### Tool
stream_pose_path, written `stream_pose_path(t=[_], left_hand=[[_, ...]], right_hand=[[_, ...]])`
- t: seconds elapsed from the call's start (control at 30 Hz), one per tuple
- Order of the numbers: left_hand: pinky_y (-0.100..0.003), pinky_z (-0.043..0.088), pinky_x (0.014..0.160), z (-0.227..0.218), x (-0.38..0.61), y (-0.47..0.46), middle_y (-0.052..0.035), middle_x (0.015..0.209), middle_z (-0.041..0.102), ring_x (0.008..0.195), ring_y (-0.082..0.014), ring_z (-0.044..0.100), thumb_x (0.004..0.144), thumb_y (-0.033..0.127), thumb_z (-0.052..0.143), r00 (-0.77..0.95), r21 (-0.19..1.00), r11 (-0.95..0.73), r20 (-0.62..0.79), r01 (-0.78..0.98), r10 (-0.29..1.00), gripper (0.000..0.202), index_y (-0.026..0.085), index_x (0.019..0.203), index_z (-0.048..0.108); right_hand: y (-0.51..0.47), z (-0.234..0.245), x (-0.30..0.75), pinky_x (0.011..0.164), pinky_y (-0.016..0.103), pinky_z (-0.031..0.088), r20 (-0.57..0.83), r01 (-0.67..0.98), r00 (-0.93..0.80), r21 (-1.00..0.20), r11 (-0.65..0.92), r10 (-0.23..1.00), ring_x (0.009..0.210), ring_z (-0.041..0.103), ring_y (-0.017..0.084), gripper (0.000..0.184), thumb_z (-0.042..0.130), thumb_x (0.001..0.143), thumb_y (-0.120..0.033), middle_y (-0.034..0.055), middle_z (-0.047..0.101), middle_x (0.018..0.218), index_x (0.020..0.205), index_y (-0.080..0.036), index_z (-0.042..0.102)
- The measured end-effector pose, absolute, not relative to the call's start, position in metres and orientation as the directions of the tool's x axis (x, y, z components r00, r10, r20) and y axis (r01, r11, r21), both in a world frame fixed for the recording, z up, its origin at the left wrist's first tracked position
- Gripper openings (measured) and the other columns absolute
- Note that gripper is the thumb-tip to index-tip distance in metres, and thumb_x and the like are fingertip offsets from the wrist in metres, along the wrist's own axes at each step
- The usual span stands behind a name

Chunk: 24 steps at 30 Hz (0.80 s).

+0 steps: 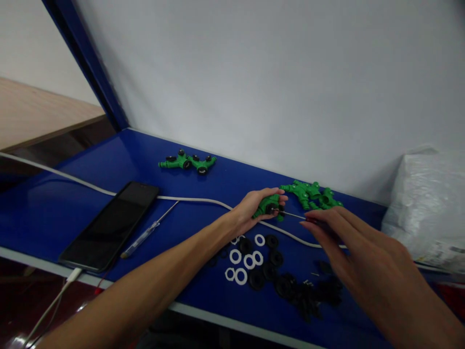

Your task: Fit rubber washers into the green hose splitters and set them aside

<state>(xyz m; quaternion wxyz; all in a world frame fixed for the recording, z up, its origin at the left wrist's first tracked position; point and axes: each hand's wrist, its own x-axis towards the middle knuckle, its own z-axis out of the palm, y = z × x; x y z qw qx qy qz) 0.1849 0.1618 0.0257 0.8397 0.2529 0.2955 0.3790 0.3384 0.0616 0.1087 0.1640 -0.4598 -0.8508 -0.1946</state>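
In my left hand [250, 206] lies a green plastic hose splitter [266, 203] with a black part on it, the fingers wrapped round its far side. My right hand [348, 237] grips a screwdriver [290, 214] by its dark red handle. Its thin metal shaft points left, the tip at the black part of the splitter; whether it sits in a screw is too small to tell. Below my hands lie several white rings [235, 256] and black rings [256, 279], with a heap of small black parts [305, 293] to their right.
Two green splitters with black fittings [187, 162] lie at the back, and bare green bodies [308, 191] rest near the wall. A black phone [111, 225], a clear-handled screwdriver [148, 230] and a white cable [203, 199] lie on the blue table. A plastic-wrapped package [428, 208] stands right.
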Motion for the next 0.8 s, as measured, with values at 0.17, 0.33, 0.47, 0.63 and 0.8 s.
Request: stream_pose_path(t=[0.17,0.33,0.47,0.63,0.8], left_hand=[[-0.025,0.045,0.080,0.028,0.185,0.162,-0.0090,0.106,0.074,0.089,-0.0129,0.063,0.095,0.034,0.061,0.523,0.655,0.584,-0.322,-0.480,0.789,0.023,0.015,0.097,0.074],[-0.025,0.042,0.081,0.025,0.185,0.163,-0.0091,0.117,0.072,0.097,-0.0140,0.063,0.096,0.042,0.061,0.515,0.700,0.546,-0.291,-0.461,0.806,0.030,0.016,0.105,0.072],[-0.028,0.042,0.087,0.020,0.186,0.164,-0.0103,0.120,0.072,0.103,-0.0173,0.064,0.094,0.047,0.063,0.500,0.725,0.510,-0.261,-0.463,0.826,0.034,0.017,0.107,0.072],[-0.029,0.042,0.090,0.017,0.188,0.166,-0.0110,0.113,0.074,0.105,-0.0193,0.065,0.089,0.048,0.070,0.467,0.712,0.494,-0.259,-0.499,0.845,0.037,0.016,0.106,0.072],[-0.029,0.043,0.092,0.019,0.189,0.165,-0.0106,0.110,0.075,0.103,-0.0184,0.066,0.094,0.045,0.064,0.470,0.697,0.503,-0.263,-0.511,0.842,0.034,0.015,0.106,0.072]], right_hand=[[0.069,0.108,0.337,0.063,0.034,0.055,0.469,0.867,-0.485,0.149,0.475,0.739,0.075,0.072,0.022,0.034,0.034,0.109,-0.040,0.0102,0.069,0.097,0.115,-0.016,0.057],[0.070,0.111,0.336,0.054,0.027,0.047,0.453,0.871,-0.462,0.069,0.487,0.762,0.060,0.064,0.015,0.025,0.035,0.109,-0.031,0.0038,0.064,0.083,0.097,-0.021,0.054],[0.069,0.112,0.336,0.048,0.029,0.039,0.423,0.890,-0.456,0.244,0.386,0.783,0.058,0.059,0.018,0.031,0.032,0.108,-0.031,0.0069,0.062,0.084,0.092,-0.020,0.056],[0.070,0.111,0.338,0.053,0.033,0.042,0.394,0.863,-0.492,0.340,0.374,0.777,0.061,0.058,0.020,0.026,0.034,0.108,-0.030,0.0094,0.061,0.090,0.102,-0.017,0.056],[0.069,0.110,0.336,0.050,0.030,0.039,0.398,0.872,-0.490,0.235,0.430,0.776,0.058,0.054,0.016,0.019,0.036,0.105,-0.019,0.0084,0.060,0.091,0.103,-0.017,0.055]])
